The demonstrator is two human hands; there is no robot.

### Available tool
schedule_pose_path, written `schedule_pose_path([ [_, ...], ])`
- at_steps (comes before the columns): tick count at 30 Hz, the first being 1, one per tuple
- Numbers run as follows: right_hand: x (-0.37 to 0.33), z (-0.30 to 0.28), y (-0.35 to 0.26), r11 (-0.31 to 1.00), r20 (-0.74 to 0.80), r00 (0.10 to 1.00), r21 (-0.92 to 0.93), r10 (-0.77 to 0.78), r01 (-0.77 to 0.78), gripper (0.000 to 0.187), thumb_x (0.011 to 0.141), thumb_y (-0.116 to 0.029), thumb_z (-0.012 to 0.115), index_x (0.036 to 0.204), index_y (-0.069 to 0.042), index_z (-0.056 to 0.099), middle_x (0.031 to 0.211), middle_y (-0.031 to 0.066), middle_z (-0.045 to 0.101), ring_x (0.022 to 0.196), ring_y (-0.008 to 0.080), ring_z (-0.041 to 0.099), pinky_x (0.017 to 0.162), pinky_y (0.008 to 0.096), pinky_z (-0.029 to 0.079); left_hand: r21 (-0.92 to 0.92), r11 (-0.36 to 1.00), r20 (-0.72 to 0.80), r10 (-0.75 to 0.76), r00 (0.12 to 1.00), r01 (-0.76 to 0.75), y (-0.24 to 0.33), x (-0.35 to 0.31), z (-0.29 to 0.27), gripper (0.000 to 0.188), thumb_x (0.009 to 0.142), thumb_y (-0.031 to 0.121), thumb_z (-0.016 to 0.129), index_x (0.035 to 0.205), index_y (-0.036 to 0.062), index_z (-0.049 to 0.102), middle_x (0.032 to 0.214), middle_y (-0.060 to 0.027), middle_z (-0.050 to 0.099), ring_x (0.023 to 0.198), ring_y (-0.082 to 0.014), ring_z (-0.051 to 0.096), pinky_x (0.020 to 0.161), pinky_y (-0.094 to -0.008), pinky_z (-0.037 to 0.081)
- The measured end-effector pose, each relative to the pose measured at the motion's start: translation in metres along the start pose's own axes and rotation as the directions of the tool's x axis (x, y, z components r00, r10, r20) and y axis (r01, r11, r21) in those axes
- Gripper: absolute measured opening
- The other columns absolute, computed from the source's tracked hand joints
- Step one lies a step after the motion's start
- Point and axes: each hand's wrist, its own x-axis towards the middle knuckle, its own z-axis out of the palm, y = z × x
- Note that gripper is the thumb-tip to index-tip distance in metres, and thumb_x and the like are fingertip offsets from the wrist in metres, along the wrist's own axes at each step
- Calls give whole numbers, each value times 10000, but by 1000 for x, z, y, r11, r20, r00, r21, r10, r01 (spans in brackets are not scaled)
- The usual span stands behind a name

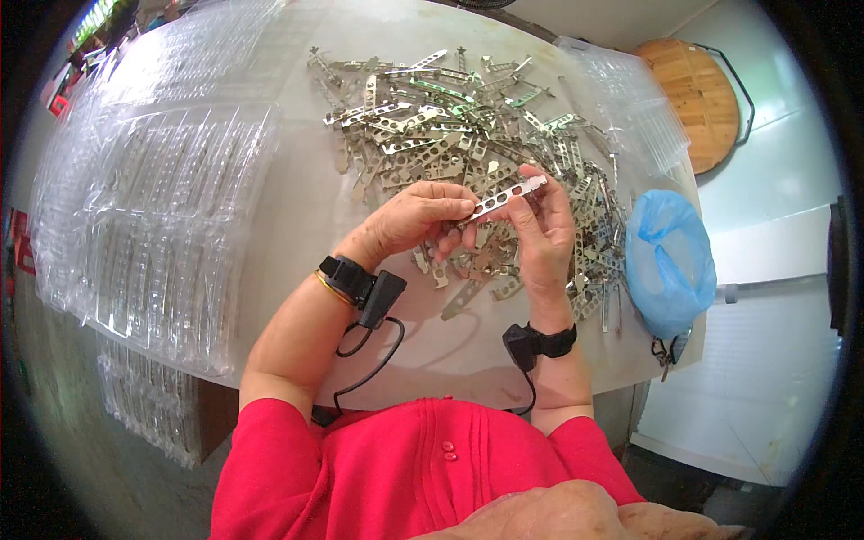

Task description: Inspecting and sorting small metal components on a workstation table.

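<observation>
Between my two hands is a flat metal strip (498, 200) with a row of round holes, tilted up toward the right. My left hand (421, 214) pinches its lower left end between thumb and fingers. At the upper right end, my right hand (544, 227) holds it, thumb on the near face and fingers behind. Just beyond and beneath the hands spreads a large loose pile of similar perforated metal strips (441, 148), lying in all directions. Some strips are hidden behind my hands.
Clear plastic trays (171, 189) are stacked along the table's left side, with more clear trays (630, 103) at the far right. A knotted blue plastic bag (670, 261) sits at the right edge of the white table (396, 373). Beyond it stands a round wooden board (691, 103).
</observation>
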Motion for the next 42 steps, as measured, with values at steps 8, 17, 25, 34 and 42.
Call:
schedule_pose_path([
  [8,0,10,-8,991,-9,999,131,37,-36,313,989,-74,647,1281,-12,553,1026,37,633,818,117,679,751,237,541,-85,995,107,-49,993,59,2,-1,-1,255,1041,224,524,1047,-14,618,773,-123,676,509,-183,624,462,-289,533],
  [17,-1,15,-12,996,-32,998,62,61,-59,292,995,-90,645,1254,10,553,953,29,626,804,89,657,738,230,539,-129,987,136,-79,988,96,0,-1,-3,302,1043,245,517,1062,-40,613,716,-102,627,472,-177,582,442,-327,537],
  [25,-3,21,-17,998,-11,998,-9,58,-58,304,1025,-130,603,1277,29,546,936,28,640,800,89,664,735,225,529,-116,990,118,-64,991,77,0,-4,-1,286,1055,256,506,1028,-11,603,681,-83,594,463,-156,536,450,-323,526],
  [34,-6,13,-16,982,-24,983,66,180,-178,332,1019,-142,615,1307,14,559,977,29,637,804,95,651,771,262,560,-56,998,103,-18,995,24,-1,-3,0,272,1044,269,521,1012,9,595,694,-105,631,476,-175,597,417,-308,521],
  [42,-13,17,-19,987,-93,983,49,159,-155,273,1009,-203,646,1172,11,598,1024,44,611,781,96,636,709,234,563,-142,979,214,-113,970,145,0,-4,4,288,1052,241,488,1031,-35,571,704,-157,646,429,-201,606,425,-314,586],
])
